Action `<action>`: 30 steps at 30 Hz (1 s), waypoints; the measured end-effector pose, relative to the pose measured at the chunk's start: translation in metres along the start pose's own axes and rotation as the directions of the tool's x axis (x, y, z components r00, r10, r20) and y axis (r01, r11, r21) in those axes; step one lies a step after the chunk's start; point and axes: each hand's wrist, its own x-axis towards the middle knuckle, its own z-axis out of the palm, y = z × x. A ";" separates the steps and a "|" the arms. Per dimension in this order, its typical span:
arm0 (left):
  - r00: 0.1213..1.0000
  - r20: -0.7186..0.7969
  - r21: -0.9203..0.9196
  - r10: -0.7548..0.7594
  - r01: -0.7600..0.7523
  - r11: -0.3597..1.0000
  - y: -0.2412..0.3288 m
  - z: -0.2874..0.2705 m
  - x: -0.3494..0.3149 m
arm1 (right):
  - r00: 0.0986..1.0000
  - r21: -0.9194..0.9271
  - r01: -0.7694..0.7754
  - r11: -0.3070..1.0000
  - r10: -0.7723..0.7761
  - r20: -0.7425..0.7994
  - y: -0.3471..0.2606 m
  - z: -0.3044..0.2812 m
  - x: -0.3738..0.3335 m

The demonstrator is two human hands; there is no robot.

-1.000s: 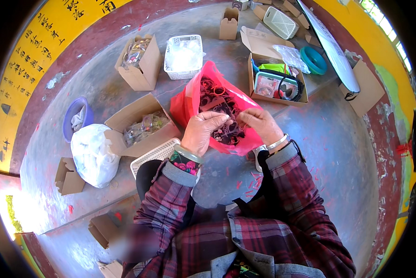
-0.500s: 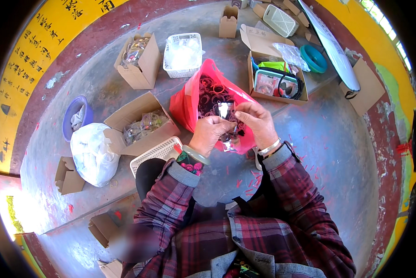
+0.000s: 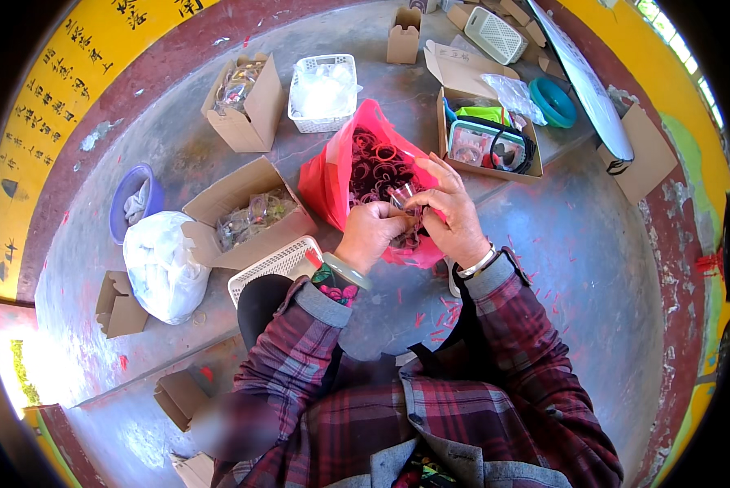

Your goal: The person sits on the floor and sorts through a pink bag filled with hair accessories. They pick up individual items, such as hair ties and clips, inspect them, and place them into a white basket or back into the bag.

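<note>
A red plastic bag (image 3: 322, 189) stands open in front of me, filled with dark and reddish hair ties (image 3: 374, 167). Over its near side, both hands meet at a small clear plastic packet (image 3: 402, 195). My left hand (image 3: 369, 236) is closed, its thumb and fingers pinching the packet's lower part. Thumb and forefinger of my right hand (image 3: 456, 221) pinch the packet too, while its other fingers are raised. Whether something lies inside the packet, between the fingertips, is hidden.
Left of the bag stand a cardboard box of clear packets (image 3: 255, 213), a cream basket (image 3: 279, 264) and a white plastic bag (image 3: 165, 268). A white basket (image 3: 322, 122) and a filled box (image 3: 259, 106) are farther off. At the right are another open box (image 3: 495, 172) and a teal basin (image 3: 553, 104).
The packet, upright and shiny before, now tilts and is partly covered by my fingers. My right hand has turned, with its outer fingers lifted. The left hand has shifted slightly.
</note>
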 end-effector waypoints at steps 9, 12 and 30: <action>0.999 -0.003 0.120 0.032 -0.031 0.992 0.001 -0.002 0.001 | 0.997 0.011 0.004 1.000 -0.003 -0.079 0.001 0.002 0.002; 0.998 -0.024 0.106 0.058 -0.055 0.993 0.001 -0.002 0.000 | 0.999 0.030 0.024 0.999 -0.023 -0.022 -0.001 0.005 0.000; 0.534 0.325 0.943 0.780 -0.241 -0.228 0.002 0.010 -0.006 | 0.647 0.585 -0.718 0.378 0.673 0.359 0.005 0.007 -0.010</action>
